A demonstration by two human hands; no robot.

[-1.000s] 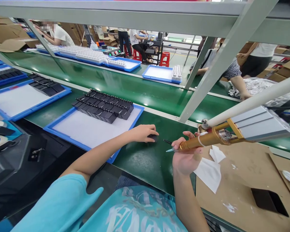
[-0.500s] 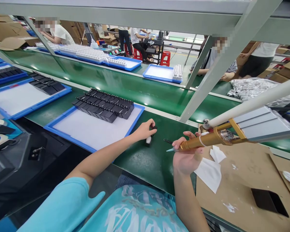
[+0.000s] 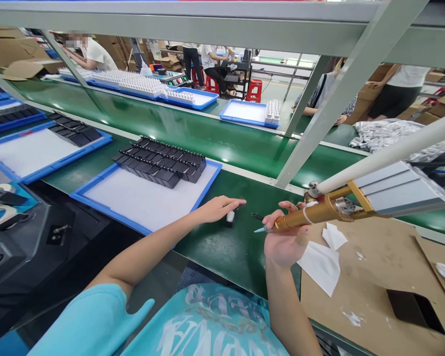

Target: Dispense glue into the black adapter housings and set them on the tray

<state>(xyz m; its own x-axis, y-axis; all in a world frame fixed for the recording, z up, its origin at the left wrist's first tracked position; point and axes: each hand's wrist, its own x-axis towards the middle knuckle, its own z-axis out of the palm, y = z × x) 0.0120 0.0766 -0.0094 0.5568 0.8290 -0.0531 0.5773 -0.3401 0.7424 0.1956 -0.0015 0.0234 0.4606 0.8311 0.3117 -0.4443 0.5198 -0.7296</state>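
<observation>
My left hand (image 3: 217, 209) lies over a small black part with a white end (image 3: 230, 217) standing on the green conveyor belt (image 3: 222, 247); the fingers are stretched out and only touch its top. My right hand (image 3: 284, 236) is wrapped round a gold-coloured dispensing tool (image 3: 311, 215) whose pale tip points left toward the part, a short way off it. A white hose and a grey block run back from the tool to the right.
A blue tray (image 3: 96, 195) with a white floor holds rows of several black parts (image 3: 159, 162) at its far end. More blue trays lie left and on the far belt. Cardboard (image 3: 374, 277) with white paper scraps covers the right. Grey frame struts cross the view; other people work beyond.
My left hand first covered the black part, then gripped and stood it up, and now has opened flat over it. The right hand with the tool has barely moved.
</observation>
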